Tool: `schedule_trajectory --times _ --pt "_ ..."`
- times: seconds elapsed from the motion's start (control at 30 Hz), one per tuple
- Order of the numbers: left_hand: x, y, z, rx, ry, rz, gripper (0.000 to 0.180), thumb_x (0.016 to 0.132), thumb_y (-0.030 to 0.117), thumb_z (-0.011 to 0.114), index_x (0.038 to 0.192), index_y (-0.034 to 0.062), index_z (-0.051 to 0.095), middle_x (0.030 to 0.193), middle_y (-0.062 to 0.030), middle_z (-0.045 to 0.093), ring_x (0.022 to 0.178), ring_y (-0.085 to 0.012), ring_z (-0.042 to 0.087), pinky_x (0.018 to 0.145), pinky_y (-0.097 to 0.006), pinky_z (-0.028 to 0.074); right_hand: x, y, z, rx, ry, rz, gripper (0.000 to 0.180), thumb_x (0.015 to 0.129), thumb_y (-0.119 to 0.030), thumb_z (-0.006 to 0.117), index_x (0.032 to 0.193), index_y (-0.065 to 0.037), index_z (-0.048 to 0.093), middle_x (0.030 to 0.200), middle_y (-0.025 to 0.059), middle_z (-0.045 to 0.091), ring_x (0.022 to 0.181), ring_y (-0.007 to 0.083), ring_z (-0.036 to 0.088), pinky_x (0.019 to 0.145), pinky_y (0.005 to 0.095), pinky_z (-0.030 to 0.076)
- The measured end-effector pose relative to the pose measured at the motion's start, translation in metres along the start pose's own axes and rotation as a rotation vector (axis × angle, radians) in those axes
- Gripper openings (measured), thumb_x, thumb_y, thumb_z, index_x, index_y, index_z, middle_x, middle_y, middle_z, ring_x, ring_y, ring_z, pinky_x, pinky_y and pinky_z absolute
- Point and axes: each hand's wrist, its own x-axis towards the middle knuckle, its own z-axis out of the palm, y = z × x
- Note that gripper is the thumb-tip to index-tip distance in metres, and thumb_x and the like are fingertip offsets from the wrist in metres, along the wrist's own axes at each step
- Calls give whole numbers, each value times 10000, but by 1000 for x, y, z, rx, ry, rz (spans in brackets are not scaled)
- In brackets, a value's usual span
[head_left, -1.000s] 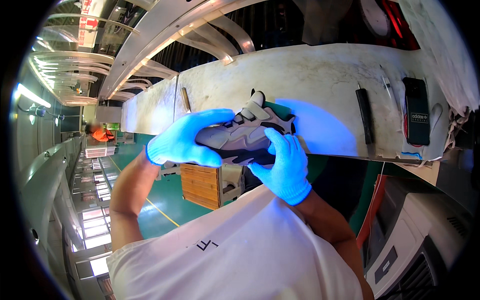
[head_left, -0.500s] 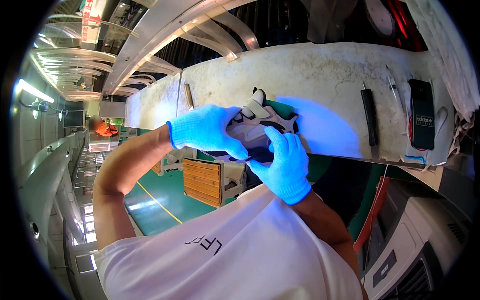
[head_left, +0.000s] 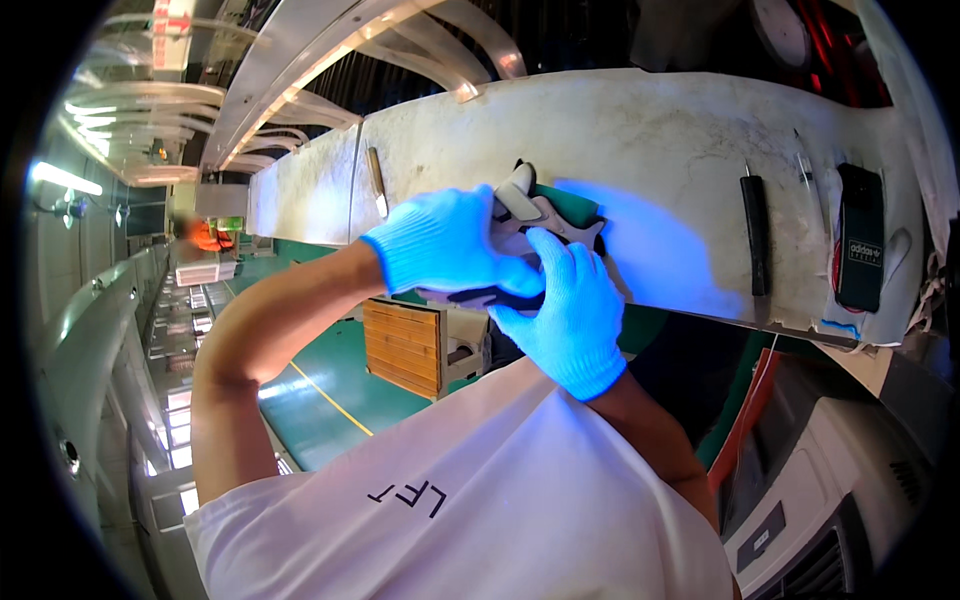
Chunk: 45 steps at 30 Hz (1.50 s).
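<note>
A grey and white sports shoe [head_left: 532, 205] with a dark sole is held over the near edge of a worn white workbench [head_left: 650, 130]. My left hand [head_left: 445, 245], in a blue knit glove, covers the shoe's top and left side. My right hand [head_left: 565, 310], also in a blue glove, grips it from below and the right. Most of the shoe is hidden under the two gloves. A blue light patch glows on the bench just right of the shoe.
On the bench lie a wood-handled knife [head_left: 377, 180], a black-handled tool [head_left: 757, 220], a thin pen-like tool [head_left: 810, 180] and a black insole [head_left: 862, 235]. A wooden crate [head_left: 405, 345] stands on the green floor below. A grey machine [head_left: 840, 490] is at lower right.
My left hand has slid further over the shoe, covering more of its top, and my left elbow has risen. The shoe has turned slightly between both hands.
</note>
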Motion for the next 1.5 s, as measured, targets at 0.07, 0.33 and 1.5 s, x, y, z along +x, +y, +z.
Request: schedule_trajectory --times 0.07,0.33,1.5 --pt "6 1 -4 -44 -2 14 849 736 769 847 1073 -11 852 951 -244 826 828 -365 817 814 -426 662 6 -9 -1 -65 -20 58 980 744 -375 1012 1559 -126 528 1197 160 634 1095 389 691 797 520 615" --pt "-45 -50 -36 -550 -267 396 1060 749 622 962 1531 -15 637 1424 -227 744 1302 -344 723 1132 -401 554 -39 -5 -23 129 185 -13 1094 628 -234 1090 1561 8 572 1118 87 663 908 220 649 818 374 572" --pt "-91 -52 173 -1329 882 846 536 681 304 1067 987 91 682 972 -109 698 779 -289 669 652 -409 524 -20 -102 -29 -20 -103 -478 787 939 -541 882 1440 20 650 1287 302 769 1217 470 761 1095 632 561"
